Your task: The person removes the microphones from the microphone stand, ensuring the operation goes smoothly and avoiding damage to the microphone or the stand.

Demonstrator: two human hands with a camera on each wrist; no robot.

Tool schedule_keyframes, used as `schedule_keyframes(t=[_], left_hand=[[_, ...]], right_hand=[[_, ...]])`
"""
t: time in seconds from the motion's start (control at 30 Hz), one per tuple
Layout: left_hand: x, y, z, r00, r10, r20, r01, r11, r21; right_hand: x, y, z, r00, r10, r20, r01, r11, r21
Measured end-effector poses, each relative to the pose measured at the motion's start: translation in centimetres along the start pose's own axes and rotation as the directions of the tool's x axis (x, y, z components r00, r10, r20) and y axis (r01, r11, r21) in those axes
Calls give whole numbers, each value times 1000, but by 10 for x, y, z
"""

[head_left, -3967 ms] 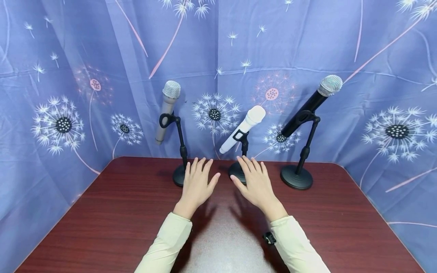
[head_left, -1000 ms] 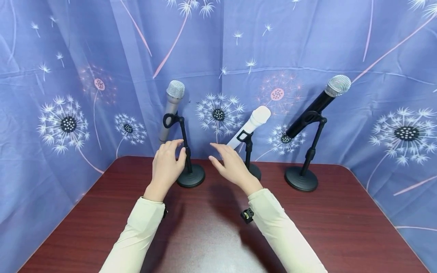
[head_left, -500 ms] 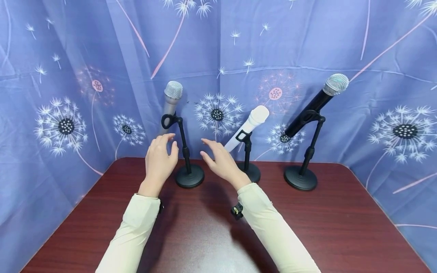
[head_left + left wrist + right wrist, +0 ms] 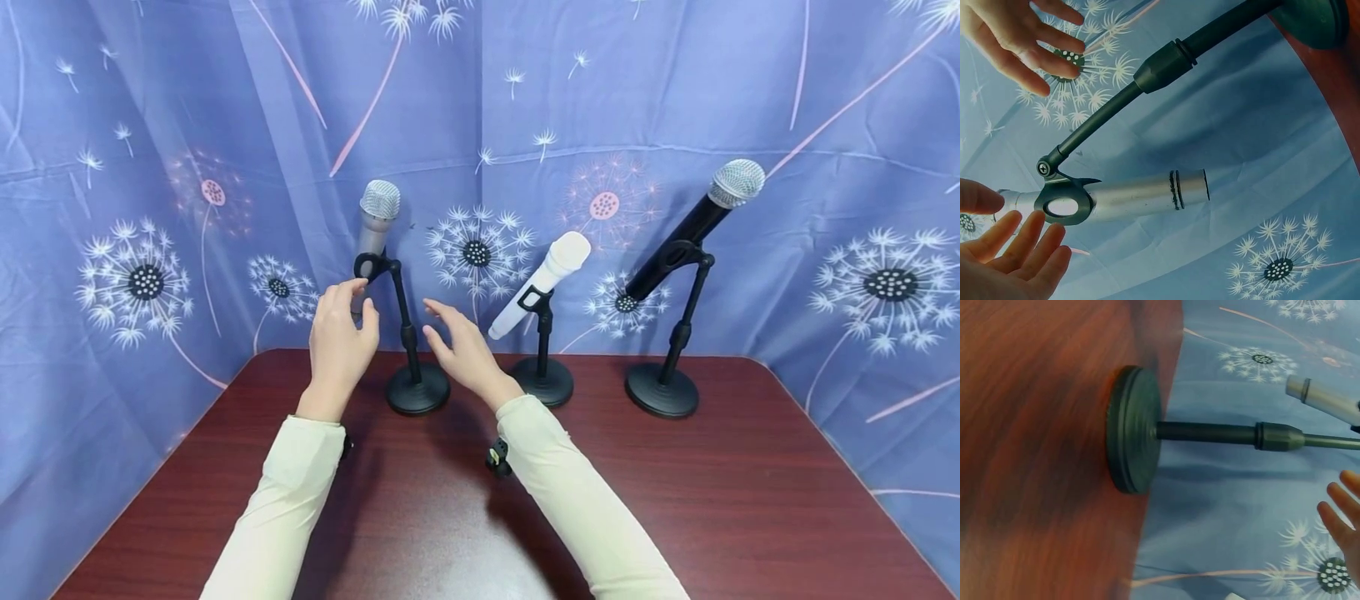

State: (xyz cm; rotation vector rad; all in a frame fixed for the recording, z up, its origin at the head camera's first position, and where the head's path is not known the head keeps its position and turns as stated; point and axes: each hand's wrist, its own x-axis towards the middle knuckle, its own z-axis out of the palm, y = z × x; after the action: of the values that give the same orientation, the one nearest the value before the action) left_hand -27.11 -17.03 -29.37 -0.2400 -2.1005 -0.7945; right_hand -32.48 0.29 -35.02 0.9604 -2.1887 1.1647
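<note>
A grey microphone (image 4: 380,208) with a silver mesh head sits tilted in the clip of a black desk stand (image 4: 408,333). My left hand (image 4: 336,346) is raised at its lower part, fingers spread and slightly bent. In the left wrist view the left fingers (image 4: 1038,250) lie right by the clip (image 4: 1066,203) that encircles the microphone's body. My right hand (image 4: 465,354) hovers to the right of the same stand, its fingers relaxed and pointing toward the pole, with nothing in them. The right wrist view shows the stand's round base (image 4: 1135,431) and the right fingers (image 4: 1338,512).
A white microphone (image 4: 543,279) on a shorter stand (image 4: 543,379) is just beyond the right hand. Farther right, a black microphone (image 4: 686,237) rests in a third stand (image 4: 663,387). A blue dandelion-print curtain (image 4: 480,125) hangs behind the reddish-brown table (image 4: 712,500).
Both hands have left the middle of the table and moved left and up toward the grey microphone's stand. In the last half second the left hand has risen nearer the clip.
</note>
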Motion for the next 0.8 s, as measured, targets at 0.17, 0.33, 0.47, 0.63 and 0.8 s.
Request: schedule_keyframes(t=[0.17, 0.33, 0.47, 0.63, 0.8], left_hand=[[7, -2, 3, 999, -2, -40, 0, 999, -43], [14, -5, 6, 996, -39, -83, 31, 995, -100], [21, -8, 6, 993, -66, -96, 52, 989, -135], [36, -13, 4, 994, -100, -49, 91, 982, -168], [55, -15, 0, 987, -124, 102, 146, 959, -245]], right_hand=[[3, 3, 13, 997, 16, -73, -11, 998, 64], [5, 4, 23, 997, 41, -64, -35, 995, 96], [7, 4, 30, 997, 42, -65, -33, 991, 127], [10, 4, 38, 996, 63, -67, -51, 984, 172], [15, 3, 44, 988, 145, -54, -126, 957, 260]])
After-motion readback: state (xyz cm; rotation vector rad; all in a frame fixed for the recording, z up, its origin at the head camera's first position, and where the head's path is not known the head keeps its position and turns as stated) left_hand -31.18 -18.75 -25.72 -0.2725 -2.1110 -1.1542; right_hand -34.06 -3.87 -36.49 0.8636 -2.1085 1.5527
